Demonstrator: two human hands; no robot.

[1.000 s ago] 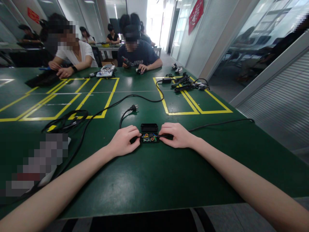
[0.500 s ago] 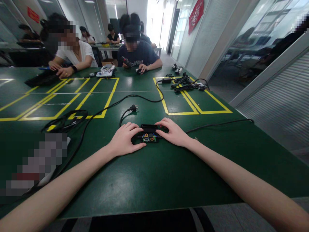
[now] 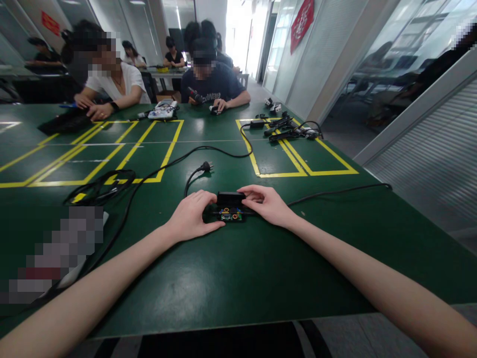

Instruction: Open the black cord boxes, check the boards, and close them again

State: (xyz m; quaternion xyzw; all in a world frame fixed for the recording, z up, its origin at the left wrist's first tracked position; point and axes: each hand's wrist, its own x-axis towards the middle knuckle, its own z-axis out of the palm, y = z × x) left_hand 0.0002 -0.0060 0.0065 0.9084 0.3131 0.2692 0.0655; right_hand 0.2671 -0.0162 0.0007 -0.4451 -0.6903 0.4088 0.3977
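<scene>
A small black plastic case sits on the green table in front of me. Its lid (image 3: 230,197) stands tilted up behind a base that holds a circuit board (image 3: 231,216) with copper-coloured ring coils. My left hand (image 3: 192,215) is curved around the left end, thumb at the front corner and fingers against the lid's left edge. At the other end, my right hand (image 3: 267,205) pinches the lid's right edge between thumb and fingers. Black cable leaves both ends of the base, partly hidden by my hands. Beyond my left hand lies a power plug (image 3: 206,167).
A coiled black cable (image 3: 108,185) and a blurred-out pale object (image 3: 70,248) lie at left. One long cable (image 3: 201,147) crosses the table to a black adapter (image 3: 257,124). Black parts (image 3: 285,130) are piled at back right. Two people work across the table.
Both hands let go of the cables beside the base and moved to the case's ends. My right hand now grips the lid, which has tipped slightly forward.
</scene>
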